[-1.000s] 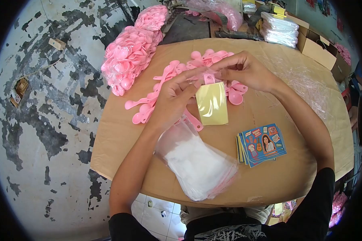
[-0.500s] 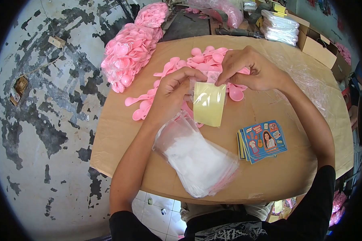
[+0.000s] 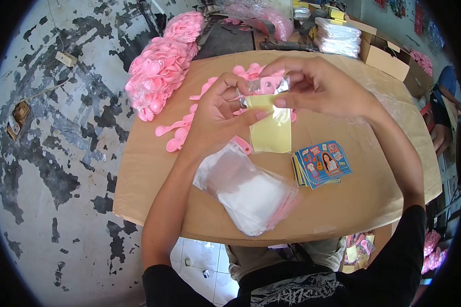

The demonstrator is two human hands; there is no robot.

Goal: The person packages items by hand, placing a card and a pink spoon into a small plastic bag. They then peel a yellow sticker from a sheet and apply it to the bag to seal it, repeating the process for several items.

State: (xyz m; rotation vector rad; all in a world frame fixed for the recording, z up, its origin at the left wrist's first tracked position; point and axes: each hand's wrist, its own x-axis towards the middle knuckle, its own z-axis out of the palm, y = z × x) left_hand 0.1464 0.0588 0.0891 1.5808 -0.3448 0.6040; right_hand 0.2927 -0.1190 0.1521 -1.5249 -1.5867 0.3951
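Note:
My left hand (image 3: 223,110) pinches the left side of a small clear bag (image 3: 287,82) with a yellow card (image 3: 271,130) in it. My right hand (image 3: 317,89) grips the same bag's right side near its top. A pink spoon (image 3: 268,86) shows at the bag's upper part, between my fingers. Pink spoons (image 3: 176,127) lie loose behind and left of my hands. Below sits a stack of clear bags (image 3: 246,192), and to its right a stack of printed blue cards (image 3: 325,163).
Big bags of pink spoons (image 3: 159,71) stand at the table's back left. Packs of clear bags (image 3: 338,37) and an open cardboard box (image 3: 385,57) are at the back right. Another person (image 3: 440,110) is at the right edge, beyond the brown table (image 3: 374,199).
My hands have shifted their hold on the bag, and a pink spoon now shows at its top. The view has moved slightly.

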